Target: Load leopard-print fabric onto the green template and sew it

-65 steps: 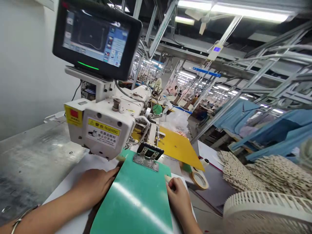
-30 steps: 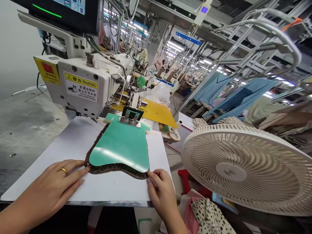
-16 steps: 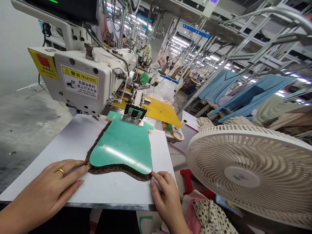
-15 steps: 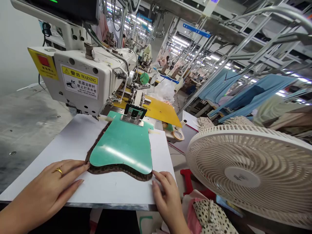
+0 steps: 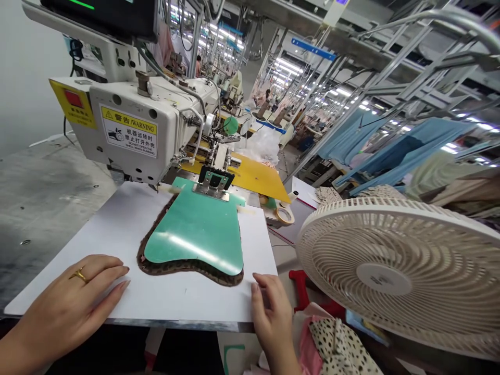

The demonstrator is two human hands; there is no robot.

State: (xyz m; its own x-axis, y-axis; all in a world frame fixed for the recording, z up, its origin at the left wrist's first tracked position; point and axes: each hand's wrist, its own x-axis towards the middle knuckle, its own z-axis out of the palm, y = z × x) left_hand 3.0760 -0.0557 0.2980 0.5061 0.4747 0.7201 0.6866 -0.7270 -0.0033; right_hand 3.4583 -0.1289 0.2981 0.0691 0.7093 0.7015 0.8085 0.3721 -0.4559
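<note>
Between both hands' fingers [image 5: 117, 271], green template [image 5: 197, 237].

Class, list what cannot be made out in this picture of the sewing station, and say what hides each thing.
Head view:
- Screen: cut by the top edge.
- Patterned fabric: covered by the green template except its edge.
- Needle: hidden behind the clamp.
- Left hand, right hand: forearms cut by the bottom edge.
- Far workstations: too small.

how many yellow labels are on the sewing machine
2: a warning label with black text on the machine's front face, and a label with a red square on its left end. Others may be hidden on unseen sides.
</note>
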